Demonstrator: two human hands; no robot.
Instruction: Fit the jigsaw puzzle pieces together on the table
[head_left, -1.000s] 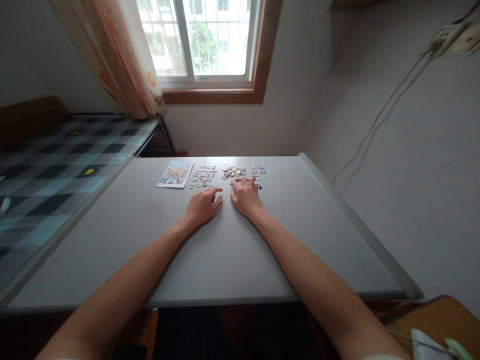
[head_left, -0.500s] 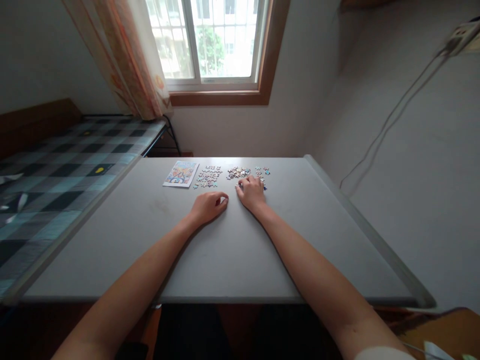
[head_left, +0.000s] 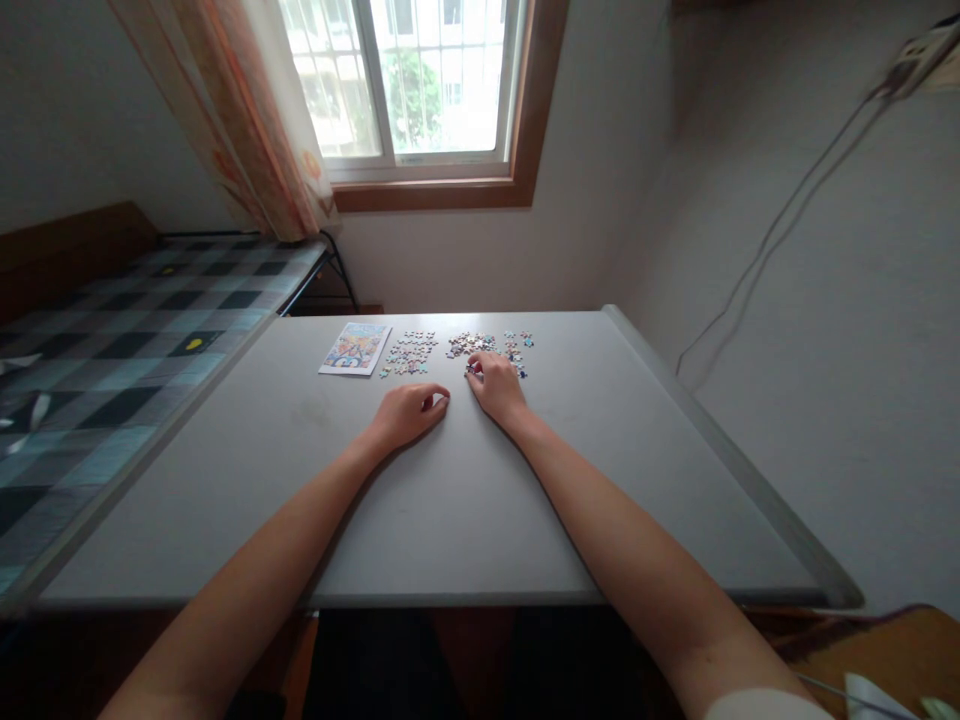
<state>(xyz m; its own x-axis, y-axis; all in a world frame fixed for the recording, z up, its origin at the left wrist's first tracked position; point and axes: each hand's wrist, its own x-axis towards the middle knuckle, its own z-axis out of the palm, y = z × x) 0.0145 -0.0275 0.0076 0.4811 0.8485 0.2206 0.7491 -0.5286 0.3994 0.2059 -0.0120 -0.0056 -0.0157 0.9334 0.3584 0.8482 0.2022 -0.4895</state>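
My left hand rests on the grey table, fingers curled with thumb and fingertips close together; whether anything is between them is too small to tell. Just above it lie puzzle pieces in loose rows. My right hand is at the near edge of the heaped puzzle pieces, its thumb and fingers closed around a small dark puzzle piece. More loose pieces lie beyond and right of that hand, partly hidden by it. A colourful picture sheet lies left of the rows.
A bed with a checked cover stands along the table's left side. Behind are a window and an orange curtain. A cable hangs on the right wall. Something brown sits at the lower right.
The whole view has shifted slightly. My right hand's fingers have drawn together around the small piece at the heap's near edge. My left hand keeps its place and curl.
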